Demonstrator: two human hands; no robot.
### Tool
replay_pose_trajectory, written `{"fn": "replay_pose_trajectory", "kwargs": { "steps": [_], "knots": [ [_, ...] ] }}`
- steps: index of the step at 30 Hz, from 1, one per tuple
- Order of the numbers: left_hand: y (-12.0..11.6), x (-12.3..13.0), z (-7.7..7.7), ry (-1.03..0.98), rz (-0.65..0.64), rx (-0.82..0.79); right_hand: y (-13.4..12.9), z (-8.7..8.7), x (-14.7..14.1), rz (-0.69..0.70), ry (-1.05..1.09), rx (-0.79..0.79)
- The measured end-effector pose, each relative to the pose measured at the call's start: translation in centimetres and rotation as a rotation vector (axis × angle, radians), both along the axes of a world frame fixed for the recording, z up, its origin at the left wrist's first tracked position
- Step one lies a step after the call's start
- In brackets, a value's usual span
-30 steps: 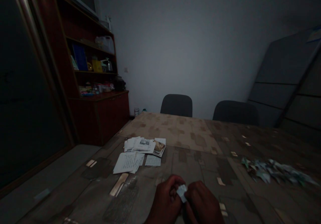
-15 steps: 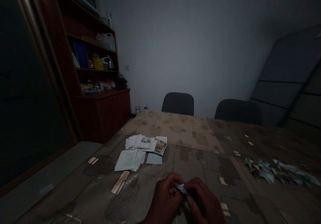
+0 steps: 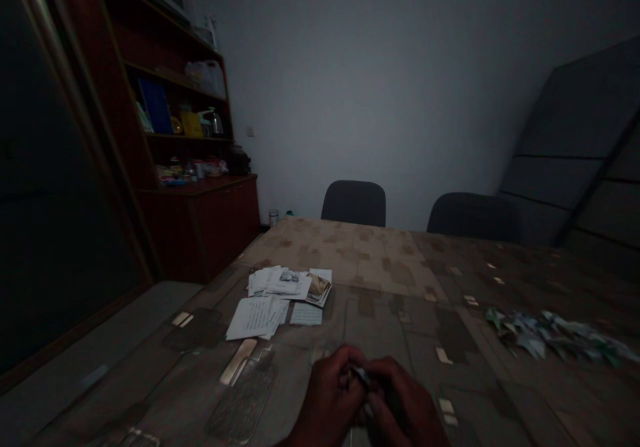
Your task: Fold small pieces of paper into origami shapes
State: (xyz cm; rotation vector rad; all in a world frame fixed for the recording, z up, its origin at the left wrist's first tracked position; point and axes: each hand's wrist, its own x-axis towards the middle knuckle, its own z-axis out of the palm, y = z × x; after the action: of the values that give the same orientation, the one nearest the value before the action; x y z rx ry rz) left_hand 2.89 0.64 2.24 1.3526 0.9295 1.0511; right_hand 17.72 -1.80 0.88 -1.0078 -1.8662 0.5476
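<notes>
**Hands, 6 o'clock:** L hand (image 3: 331,397) and R hand (image 3: 406,403) held close together above the table, fingers curled inward, narrow grip. Small paper piece (image 3: 360,375) pinched between them, mostly hidden by fingers. Low light; its exact shape and fold state prob. not readable. Hands nearest to a clear plastic sleeve (image 3: 244,393), lying on the table just beside L hand, approx. 7 o'clock.

**Table:** Patterned brown tablecloth (image 3: 365,253) covers the table. At 11 o'clock, a loose paper stack (image 3: 280,283) with photo prints (image 3: 319,289) at its R edge. Just below, a sheaf of handwritten sheets (image 3: 255,318) and, beside it, a small pale slip (image 3: 306,313). At 2 o'clock, well apart from the hands, a scattered heap of crumpled blue-green paper bits (image 3: 543,335).

**Room:** At 10 o'clock, dark red wooden cabinet (image 3: 197,230) against the wall; shelves hold a blue binder (image 3: 155,105), yellow box (image 3: 191,124), and kettle (image 3: 215,123). Two black chairs stand beyond the table, at 12 o'clock (image 3: 353,203) and 1 o'clock (image 3: 473,217). Grey panel (image 3: 565,147) leans at 2 o'clock.
</notes>
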Motion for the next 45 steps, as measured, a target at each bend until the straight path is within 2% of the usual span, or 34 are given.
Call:
{"fn": "replay_pose_trajectory", "kwargs": {
  "steps": [6, 11, 16, 22, 26, 30, 34, 39, 45],
  "knots": [
    [0.1, 0.2, -0.7, -0.017, 0.005, -0.056, 0.4, -0.5, -0.4, -0.086, 0.152, -0.177],
    [0.1, 0.2, -1.0, -0.05, 0.013, -0.083, 0.5, -0.8, -0.3, -0.106, 0.187, -0.239],
    [-0.1, 0.2, -0.6, -0.045, 0.002, -0.112, 0.2, -0.5, -0.3, -0.112, 0.165, -0.215],
    [0.1, 0.3, -0.5, 0.002, 0.079, -0.085, -0.2, 0.3, -0.4, -0.099, 0.141, -0.227],
    [0.1, 0.4, -0.7, -0.022, 0.044, -0.103, 0.0, 0.3, -0.2, -0.073, 0.105, -0.268],
    [0.1, 0.4, -0.8, -0.02, 0.017, -0.118, 0.3, 0.0, 0.0, -0.141, 0.163, -0.286],
    [0.2, 0.3, -1.0, -0.043, 0.057, -0.154, 0.2, 0.0, -0.2, -0.156, 0.156, -0.236],
    [0.2, 0.3, -1.1, -0.032, 0.059, -0.113, -0.4, 0.3, -0.6, -0.106, 0.07, -0.11],
    [0.1, 0.1, -0.9, 0.041, 0.033, -0.076, -0.4, 0.5, -0.5, -0.101, 0.093, -0.216]
  ]
}}
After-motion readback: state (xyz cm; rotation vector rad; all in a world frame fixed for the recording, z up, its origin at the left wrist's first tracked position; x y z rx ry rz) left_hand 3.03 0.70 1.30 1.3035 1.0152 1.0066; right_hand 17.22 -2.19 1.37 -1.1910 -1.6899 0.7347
